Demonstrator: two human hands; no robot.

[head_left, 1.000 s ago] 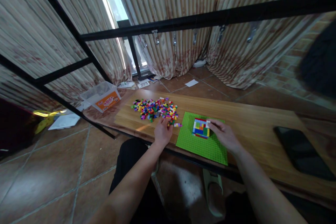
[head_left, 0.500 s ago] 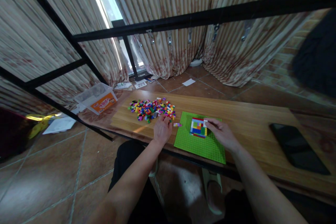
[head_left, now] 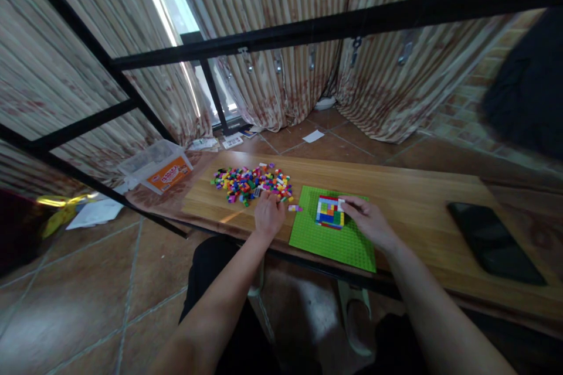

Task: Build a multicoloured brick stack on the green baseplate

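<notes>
My right hand [head_left: 368,224] pinches a small white brick [head_left: 341,205] at the far right corner of a low square build of coloured bricks [head_left: 329,218]. The build sits on a green baseplate [head_left: 332,247], its top a patchwork of blue, yellow, green, red and white. My left hand [head_left: 268,217] rests at the near edge of a heap of loose toy bricks [head_left: 246,180], its fingers curled together; what they hold, if anything, is hidden. Between that hand and the baseplate lies a small white, yellow and purple brick piece [head_left: 294,208].
All this is on a long wooden board [head_left: 409,199]. A black phone-like slab [head_left: 495,241] lies at the right. A clear plastic box [head_left: 156,167] with an orange label stands at the left end. A black metal bar [head_left: 299,35] crosses beyond the board, before curtains.
The view has shifted slightly. My left hand's fingers have curled in beside the heap, and a green bit seen near them earlier no longer shows. My right hand stays at the build's corner.
</notes>
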